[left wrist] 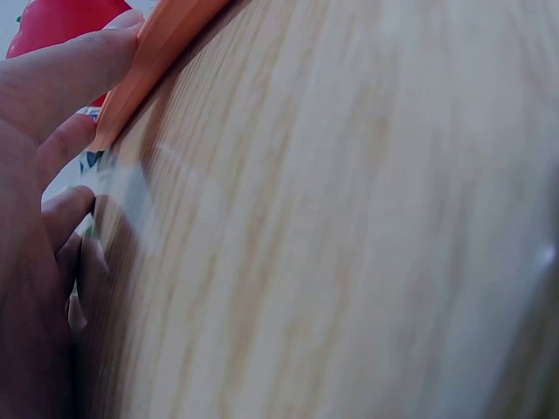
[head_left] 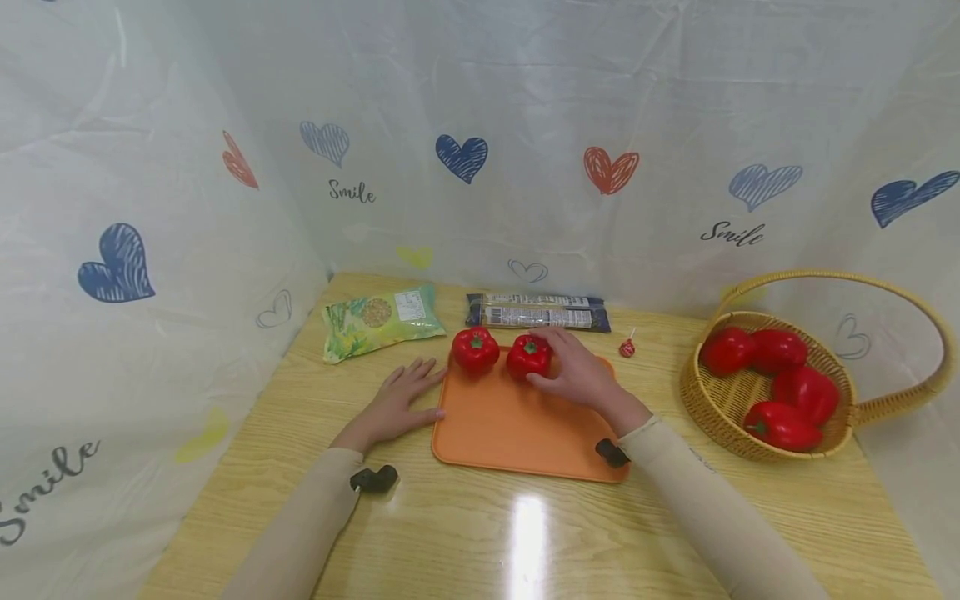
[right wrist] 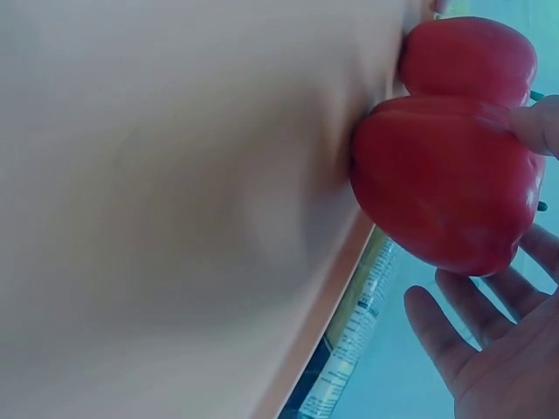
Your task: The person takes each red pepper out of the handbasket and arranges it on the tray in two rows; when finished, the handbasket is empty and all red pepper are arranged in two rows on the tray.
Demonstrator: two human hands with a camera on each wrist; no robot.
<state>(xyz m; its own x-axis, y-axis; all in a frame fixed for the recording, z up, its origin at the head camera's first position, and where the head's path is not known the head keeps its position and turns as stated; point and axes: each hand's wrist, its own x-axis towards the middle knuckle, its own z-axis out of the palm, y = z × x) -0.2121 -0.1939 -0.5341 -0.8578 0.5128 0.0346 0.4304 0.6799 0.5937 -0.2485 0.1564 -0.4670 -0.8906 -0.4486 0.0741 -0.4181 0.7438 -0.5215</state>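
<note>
Two red bell peppers stand side by side on an orange tray [head_left: 510,433], near its far edge. My right hand [head_left: 577,371] holds the right-hand bell pepper [head_left: 528,357], the thumb on its near side and fingers around its far right side. In the right wrist view this pepper [right wrist: 445,179] sits on the tray, with the thumb pressing its surface. Beside it is the left-hand bell pepper [head_left: 476,349], which neither hand grips. Fingers spread, my left hand [head_left: 397,404] lies at the tray's left edge. Its thumb touches the rim in the left wrist view.
A wicker basket [head_left: 701,412] with several red peppers and a tall handle stands at the right. Behind the tray lie dark long packets [head_left: 536,315]. A green bag [head_left: 382,321] is at the back left, a lollipop [head_left: 627,347] right of the tray.
</note>
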